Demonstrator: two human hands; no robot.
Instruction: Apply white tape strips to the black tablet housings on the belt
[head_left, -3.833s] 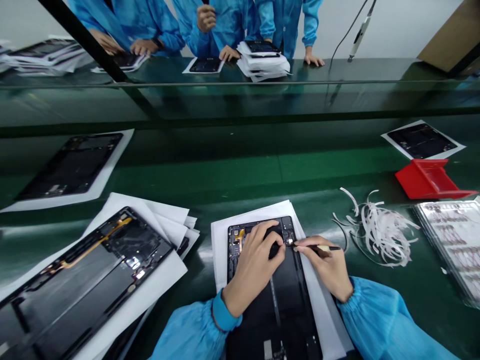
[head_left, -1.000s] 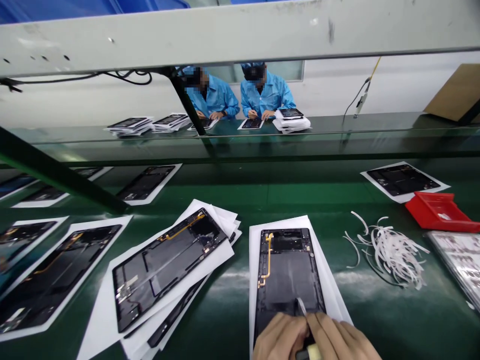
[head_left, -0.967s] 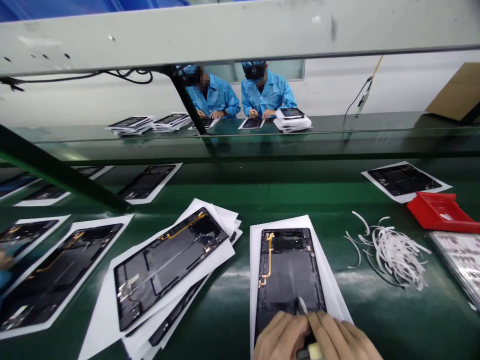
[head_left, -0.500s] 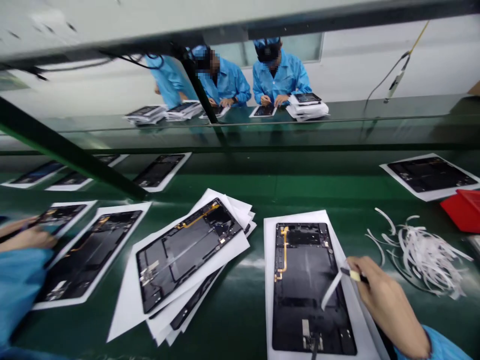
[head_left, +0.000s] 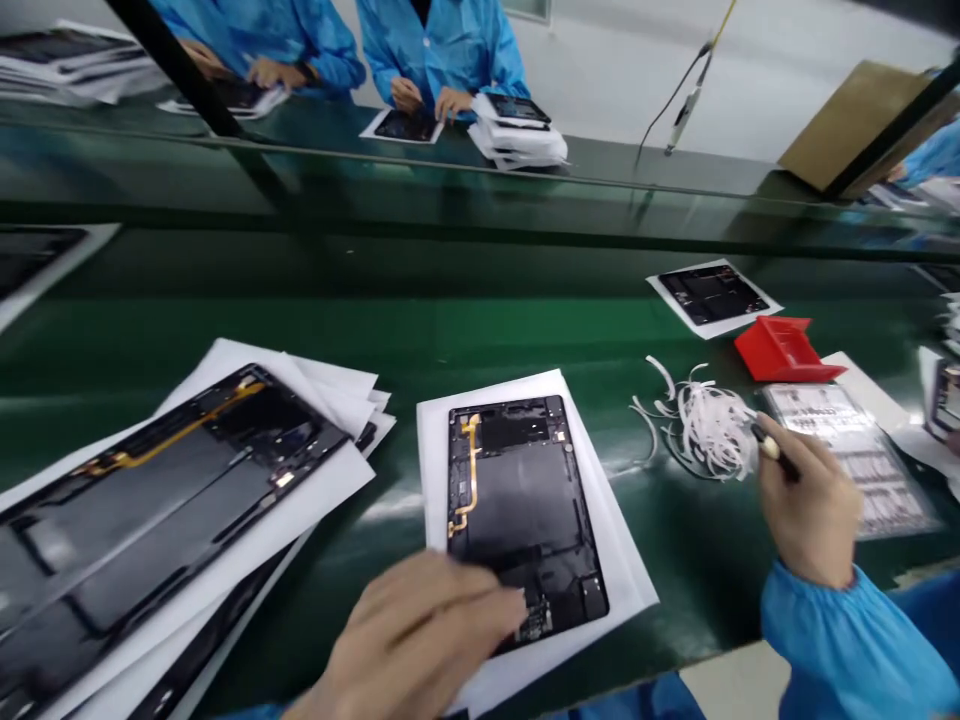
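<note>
An opened tablet housing (head_left: 525, 490), dark inside with an orange flex cable along its left side, lies on white sheets (head_left: 619, 555) in front of me. My left hand (head_left: 427, 620), slightly blurred, is over its lower left corner. Those fingers are curled and pressed together; whatever is in them is hidden. To the right, my right hand (head_left: 814, 490) grips black tweezers (head_left: 772, 445) with a pale yellow band. Their tip is at the right edge of a heap of thin white strips (head_left: 712, 425). Whether a strip is still between the tips, I cannot tell.
More tablet housings (head_left: 180, 500) are stacked with paper at left. A red bin (head_left: 787, 350), a clear-covered sheet of small parts (head_left: 870, 460) and another tablet (head_left: 712, 292) lie at right. Across the bench, people in blue sit behind a green rail (head_left: 480, 235).
My right hand has carried the tweezers and a white strip from the tablet rightward to the heap. My left hand has come into view over the tablet. The view has swung right.
</note>
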